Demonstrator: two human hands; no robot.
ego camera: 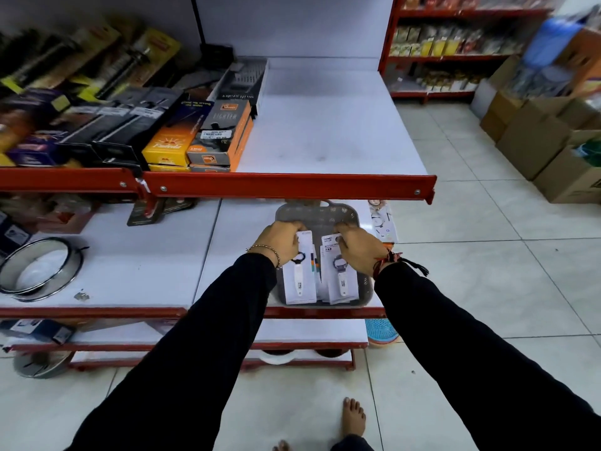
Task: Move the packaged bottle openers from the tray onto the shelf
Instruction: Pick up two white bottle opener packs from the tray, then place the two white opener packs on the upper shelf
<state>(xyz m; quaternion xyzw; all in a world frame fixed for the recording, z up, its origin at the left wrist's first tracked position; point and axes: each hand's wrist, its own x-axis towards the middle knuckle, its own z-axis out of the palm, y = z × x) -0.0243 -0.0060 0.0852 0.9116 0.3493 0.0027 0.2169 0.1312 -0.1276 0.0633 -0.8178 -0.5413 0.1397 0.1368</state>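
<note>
A grey plastic tray (317, 216) rests on the lower white shelf, under the red edge of the upper shelf (325, 131). Several white carded bottle openers lie in it. My left hand (279, 240) is closed on the top of one pack with a black-ringed opener (299, 278). My right hand (359, 247) grips the top of another pack holding a purple-headed opener (340, 278). Both packs sit low in the tray, tilted up slightly at my fingers. The upper shelf's right half is bare white.
Boxed kitchen tools (214, 135) fill the upper shelf's left half. A round metal sieve (39, 268) lies on the lower shelf at left. Cardboard boxes (536, 138) stand on the tiled floor at right. A carded item (382, 222) leans beside the tray. My bare foot (353, 418) is below.
</note>
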